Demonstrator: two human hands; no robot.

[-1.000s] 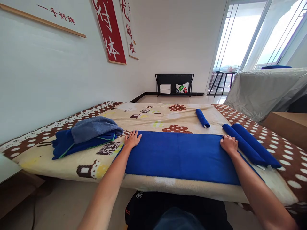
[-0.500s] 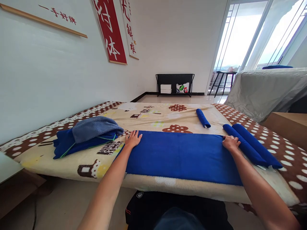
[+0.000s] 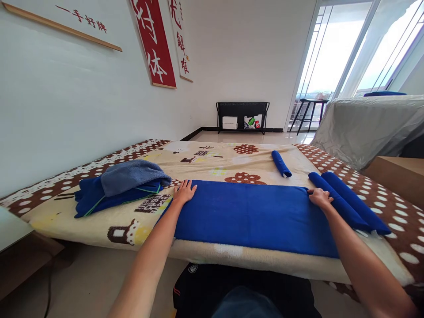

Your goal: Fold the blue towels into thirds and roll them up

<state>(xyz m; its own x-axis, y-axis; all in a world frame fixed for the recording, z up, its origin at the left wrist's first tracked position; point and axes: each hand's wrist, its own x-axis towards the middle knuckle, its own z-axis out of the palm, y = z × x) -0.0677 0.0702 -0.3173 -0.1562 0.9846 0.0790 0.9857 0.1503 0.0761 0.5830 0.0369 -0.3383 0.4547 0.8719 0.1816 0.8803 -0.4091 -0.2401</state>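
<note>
A blue towel [image 3: 248,216], folded into a long strip, lies flat along the near edge of the bed. My left hand [image 3: 184,191] rests on its far left corner, fingers stretched out and flat. At the far right corner, my right hand [image 3: 320,197] is closed on the towel's edge, with its fingertips partly hidden. Just right of that hand lie two rolled blue towels, an inner roll [image 3: 341,203] and an outer roll [image 3: 356,201], side by side. A shorter blue roll [image 3: 281,164] lies farther back.
On the left of the bed is a heap of blue cloth [image 3: 96,198] with a grey-blue towel [image 3: 132,176] on top. The patterned blanket [image 3: 205,159] covers the bed. A plastic-covered piece of furniture [image 3: 364,128] stands at right, and a black rack [image 3: 242,110] by the far wall.
The towel's right end has shifted slightly to the right, and my right hand has tightened its hold at the corner. My left hand stays in place.
</note>
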